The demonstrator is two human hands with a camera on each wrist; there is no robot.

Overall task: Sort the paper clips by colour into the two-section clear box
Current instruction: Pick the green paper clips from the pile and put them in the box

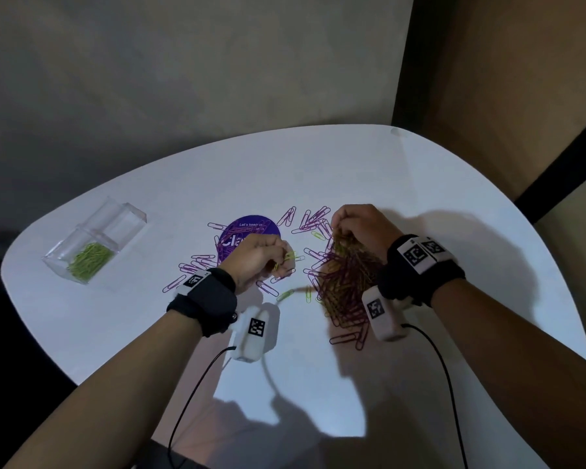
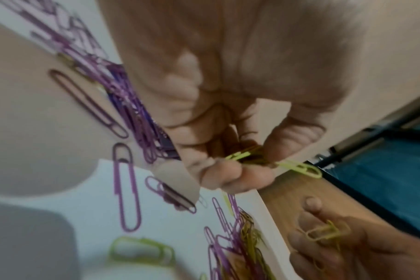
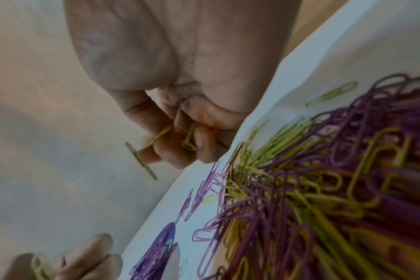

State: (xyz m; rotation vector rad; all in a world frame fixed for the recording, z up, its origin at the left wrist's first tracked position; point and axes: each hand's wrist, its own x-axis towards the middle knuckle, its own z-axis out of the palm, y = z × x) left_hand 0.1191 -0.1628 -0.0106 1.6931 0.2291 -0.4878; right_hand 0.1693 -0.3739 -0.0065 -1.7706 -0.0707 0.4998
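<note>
We find both hands, left [image 1: 257,257] and right [image 1: 359,228], pinching green clips [image 2: 297,166] above the mixed pile [image 1: 345,282], gathering handfuls for the box [image 1: 95,245].

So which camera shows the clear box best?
The head view. It shows the whole clear box at the table's left side, with green clips in the near section and the far one empty. Neither wrist view shows the box, only hands and loose clips.
</note>
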